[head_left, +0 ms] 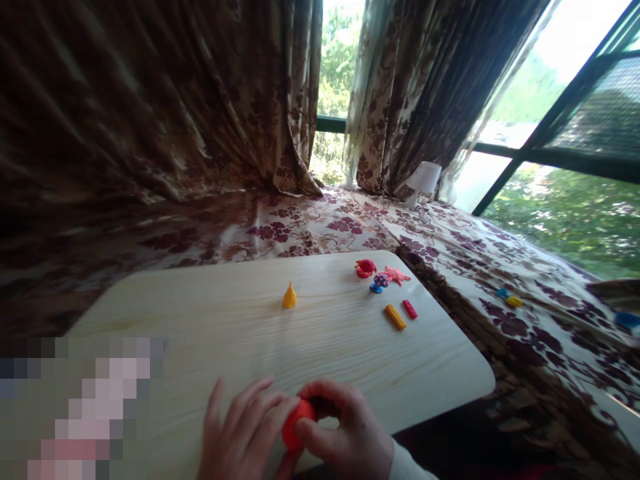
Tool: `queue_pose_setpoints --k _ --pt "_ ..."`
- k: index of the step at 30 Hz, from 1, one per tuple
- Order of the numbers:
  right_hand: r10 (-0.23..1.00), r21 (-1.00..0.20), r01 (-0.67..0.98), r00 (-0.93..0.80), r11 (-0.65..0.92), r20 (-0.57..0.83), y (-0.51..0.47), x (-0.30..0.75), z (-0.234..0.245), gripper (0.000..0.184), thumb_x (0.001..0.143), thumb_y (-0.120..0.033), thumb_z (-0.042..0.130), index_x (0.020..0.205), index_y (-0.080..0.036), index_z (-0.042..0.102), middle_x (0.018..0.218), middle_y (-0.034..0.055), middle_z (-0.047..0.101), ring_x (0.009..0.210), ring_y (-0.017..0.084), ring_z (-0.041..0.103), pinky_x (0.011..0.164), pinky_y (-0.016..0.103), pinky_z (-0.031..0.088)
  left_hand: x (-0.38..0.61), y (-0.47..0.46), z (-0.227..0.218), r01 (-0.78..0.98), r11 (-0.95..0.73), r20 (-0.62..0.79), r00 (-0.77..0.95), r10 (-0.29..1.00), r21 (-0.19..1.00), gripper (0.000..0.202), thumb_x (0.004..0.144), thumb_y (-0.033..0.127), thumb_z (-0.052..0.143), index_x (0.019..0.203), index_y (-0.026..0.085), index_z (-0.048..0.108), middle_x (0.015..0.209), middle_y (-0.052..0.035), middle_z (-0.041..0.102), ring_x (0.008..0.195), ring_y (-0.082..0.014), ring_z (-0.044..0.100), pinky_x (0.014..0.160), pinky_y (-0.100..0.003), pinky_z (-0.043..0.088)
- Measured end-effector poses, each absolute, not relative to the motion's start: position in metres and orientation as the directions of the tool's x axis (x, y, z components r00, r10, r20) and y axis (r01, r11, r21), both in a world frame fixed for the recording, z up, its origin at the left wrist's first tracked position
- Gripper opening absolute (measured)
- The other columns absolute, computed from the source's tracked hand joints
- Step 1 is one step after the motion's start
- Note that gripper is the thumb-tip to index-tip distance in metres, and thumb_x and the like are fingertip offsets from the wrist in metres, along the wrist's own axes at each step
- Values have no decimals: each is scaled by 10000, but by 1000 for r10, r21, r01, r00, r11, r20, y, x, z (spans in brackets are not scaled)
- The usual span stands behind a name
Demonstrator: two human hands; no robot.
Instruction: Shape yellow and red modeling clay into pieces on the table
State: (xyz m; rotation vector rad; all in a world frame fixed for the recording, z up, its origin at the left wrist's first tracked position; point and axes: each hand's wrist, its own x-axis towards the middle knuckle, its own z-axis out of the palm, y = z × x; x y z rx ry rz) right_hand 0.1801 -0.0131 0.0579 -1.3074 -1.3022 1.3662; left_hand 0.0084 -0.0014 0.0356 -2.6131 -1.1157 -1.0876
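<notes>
Head view. Red modelling-clay-like lump is at the near edge of the pale wood-grain desk, between the two hands. Right hand: grip closed on the lump, thumb on its near face, index finger curled around the far side. Left hand: fingers extended, index finger against the lump's left side; whether its grip also clasps the lump cannot be told.

Farther out on the desk, well apart from the hands: yellow teardrop-shaped piece, upright. Toward the far right corner, close together: red figure, pink flat figure, blue piece with a spotted cap. Just nearer: orange-yellow bar beside a shorter magenta bar. White-shaded lamp stands beyond, on floral cloth.
</notes>
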Motion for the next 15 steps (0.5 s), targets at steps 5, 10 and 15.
queue_pose_setpoints --k 5,10,15 --pt "982 -985 88 -105 -147 -156 -13 181 53 181 623 -192 563 761 -108 642 629 18 593 607 146 553 628 265 479 12 -4 33 656 -700 659 398 638 283 222 801 331 601 1013 275 633 908 41 730 1003 -197 629 1145 -488 106" --pt "987 -986 67 -45 -154 -157 -14 177 46 165 617 -192 567 735 -107 647 607 5 569 578 131 529 606 254 469 14 -2 36 648 -729 661 450 601 222 243 791 276 601 1032 254 616 908 27 729 1004 -209 626 1141 -501 106" --pt "984 -987 60 -86 -151 -156 -13 183 44 163 672 -202 580 770 -101 662 620 10 583 593 126 542 584 224 462 12 -1 34 658 -729 628 491 604 187 278 777 235 571 1053 242 596 933 12 724 1008 -221 625 1141 -508 93"
